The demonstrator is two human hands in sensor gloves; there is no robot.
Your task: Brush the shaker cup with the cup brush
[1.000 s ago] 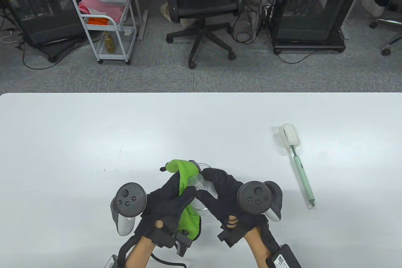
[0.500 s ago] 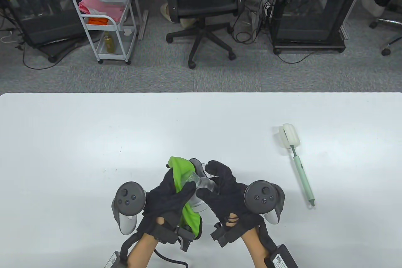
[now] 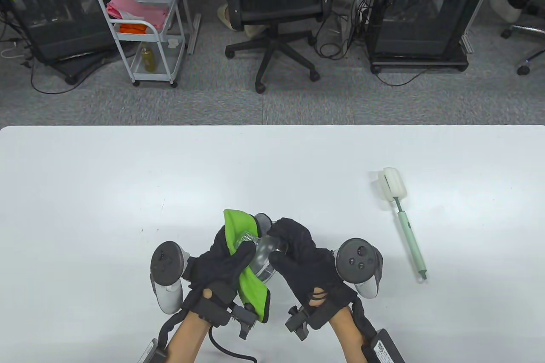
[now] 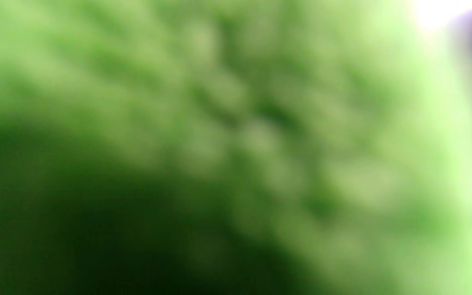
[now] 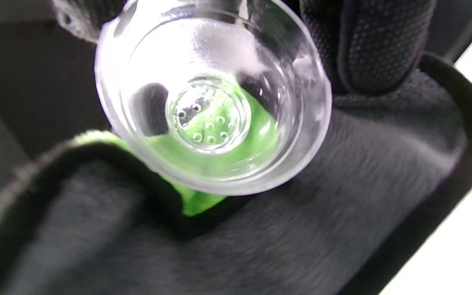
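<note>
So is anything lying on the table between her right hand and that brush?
Nothing visible does: bare table separates the right hand from the cup brush. But that hand is occupied, holding the clear shaker piece against the green cloth.

Glossy clear plastic strainer lid point(image 5: 213, 96); fuzzy green cloth point(image 3: 249, 286).

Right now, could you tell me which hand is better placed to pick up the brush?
The right hand: the brush lies on the table to its right, while the left hand holds the green cloth against the cup.
</note>
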